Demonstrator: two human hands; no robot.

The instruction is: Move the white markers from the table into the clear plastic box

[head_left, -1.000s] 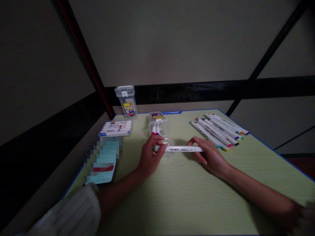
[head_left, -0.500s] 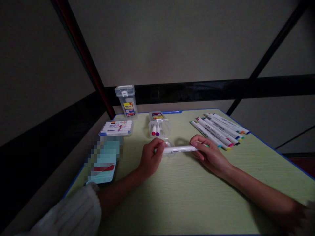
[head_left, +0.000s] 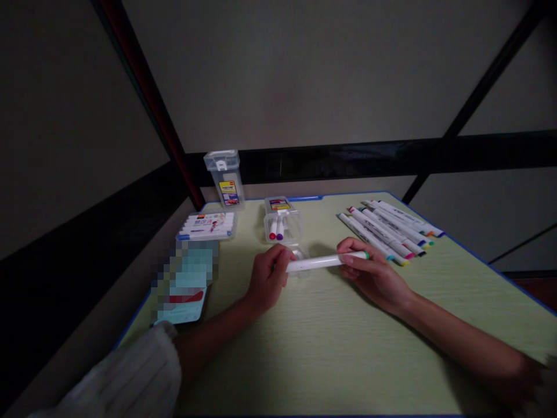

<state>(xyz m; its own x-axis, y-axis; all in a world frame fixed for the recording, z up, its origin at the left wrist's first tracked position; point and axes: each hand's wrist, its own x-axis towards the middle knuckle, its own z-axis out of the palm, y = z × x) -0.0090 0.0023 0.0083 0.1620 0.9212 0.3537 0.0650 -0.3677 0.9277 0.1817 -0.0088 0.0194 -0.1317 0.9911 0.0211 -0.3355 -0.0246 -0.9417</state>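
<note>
A white marker (head_left: pixel 314 263) with a green end is held level above the table, between my two hands. My left hand (head_left: pixel 267 277) pinches its left end, where the tip is mostly hidden by the fingers. My right hand (head_left: pixel 374 270) is closed round the other end, with the thumb along the barrel and the green end showing past it. Just behind the marker lies a clear plastic box (head_left: pixel 292 225) with its mouth toward me. Inside it are a red-ended marker (head_left: pixel 272 228) and a purple-ended marker (head_left: pixel 281 229).
Several loose markers (head_left: pixel 387 232) lie side by side at the right. On the left are a flat pack of white pens (head_left: pixel 208 225), an upright clear box (head_left: pixel 227 181) at the back, and a phone (head_left: pixel 191 284) with its screen lit. A wall stands behind the table (head_left: pixel 331 360).
The marker has turned about its length, so its printed lettering no longer shows. More of its green end is visible at my right hand. Both hands stay almost in place.
</note>
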